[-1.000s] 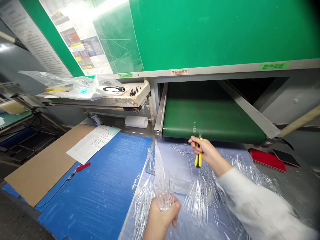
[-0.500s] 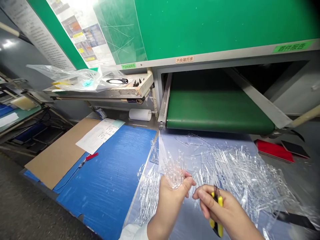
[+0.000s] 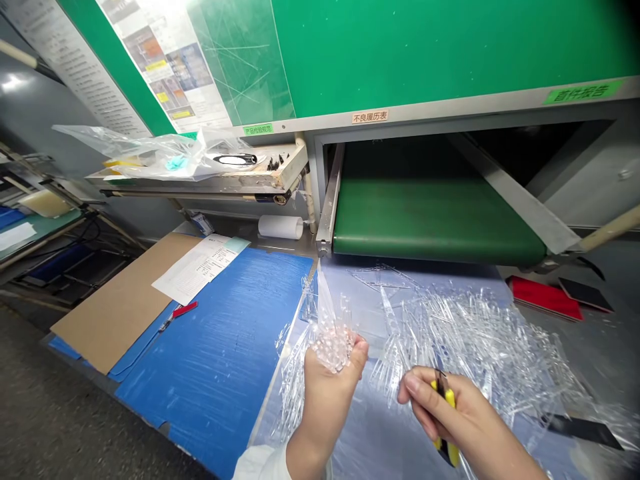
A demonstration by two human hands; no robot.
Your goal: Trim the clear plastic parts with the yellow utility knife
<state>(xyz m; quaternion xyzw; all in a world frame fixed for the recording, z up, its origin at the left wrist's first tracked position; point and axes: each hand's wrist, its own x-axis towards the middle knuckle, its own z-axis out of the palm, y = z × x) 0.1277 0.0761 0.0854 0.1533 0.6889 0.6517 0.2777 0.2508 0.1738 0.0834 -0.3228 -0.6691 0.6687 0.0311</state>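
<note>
My left hand (image 3: 327, 387) is closed around a bundle of clear plastic pieces (image 3: 334, 347), whose ends stick up past the fingers. To its right, my right hand (image 3: 445, 407) has a yellow-and-black hand tool (image 3: 451, 400) tucked in the palm; the fingers partly cover it, so its exact kind is unclear. Thumb and forefinger of that hand are pinched together beside a fan of clear strips (image 3: 393, 363); whether they grip one I cannot tell. A large heap of clear thin plastic pieces (image 3: 480, 340) spreads to the right, and a smaller pile (image 3: 293, 393) lies left of my left hand.
Beyond the heap is a green conveyor belt (image 3: 435, 220) with metal side rails. At left lie a blue sheet (image 3: 225, 347), cardboard (image 3: 115, 300), a paper (image 3: 193, 273) and a red-handled tool (image 3: 185, 309). A shelf (image 3: 285, 173) overhangs; red pads (image 3: 545, 298) sit right.
My hands have moved apart: the left with its bundle went left, the right went slightly right with the tool. A fan of clear strips now shows between them.
</note>
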